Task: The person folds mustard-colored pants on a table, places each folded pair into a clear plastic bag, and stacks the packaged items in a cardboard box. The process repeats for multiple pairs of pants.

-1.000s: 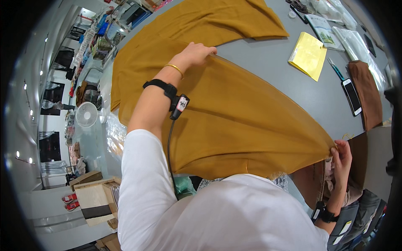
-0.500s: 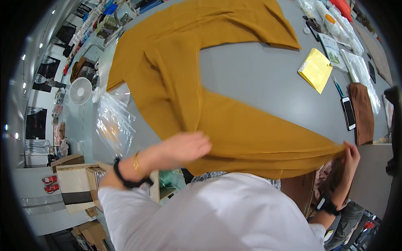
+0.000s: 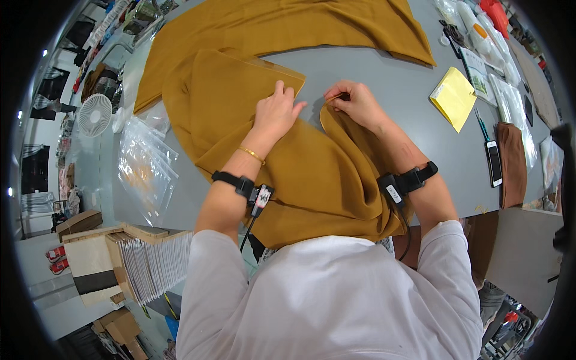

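A large mustard-coloured garment [image 3: 216, 96] lies across the grey table and comes down to its near edge, in front of my body. My left hand [image 3: 278, 111] rests on the cloth near a folded corner, palm down, with the thumb apart from the fingers. To its right, my right hand [image 3: 357, 105] pinches an edge of the same garment and holds it up off the table. From those fingers the fabric hangs in loose folds under my right forearm. Whether it is trousers or another piece, I cannot tell.
Clear plastic bags [image 3: 144, 168] lie left of the garment, near a white fan [image 3: 95, 115]. On the right are a yellow packet [image 3: 453, 98], a phone [image 3: 493, 163], a folded brown cloth [image 3: 512, 165] and clear plastic packaging [image 3: 510, 99]. A wooden box of white sheets [image 3: 153, 258] stands lower left.
My right hand has come from the far right to the middle, bringing the cloth edge with it. My left hand has moved forward, and the near part of the garment is now folded over.
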